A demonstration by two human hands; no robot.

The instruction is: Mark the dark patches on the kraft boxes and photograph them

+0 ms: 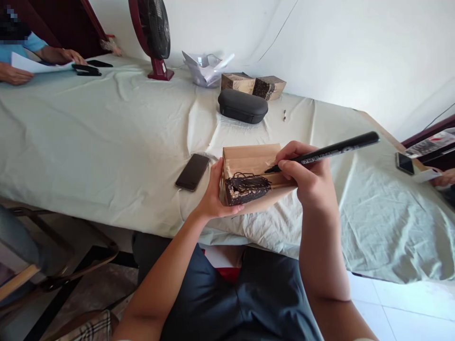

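A small brown cardboard box (249, 156) is tilted above the table's near edge, part of its side covered in dense black scribble. My left hand (213, 195) grips its left end, thumb along the lower edge and fingers behind. Between the thumb and fingers of my right hand (307, 173) is a black marker pen (337, 144), its tip at the box face near the scribbled patch. Whether the tip touches the cardboard I cannot tell. Just left of my left hand a dark smartphone (192, 172) lies on the cloth.
A pale green cloth (124, 128) covers the table. Farther back are a black zip case (243, 106), two more boxes (237, 83), a pen cap (285, 115), a clear basket (204, 76) with papers and a fan (161, 71). Other people's hands (67, 56) appear at far left and right.
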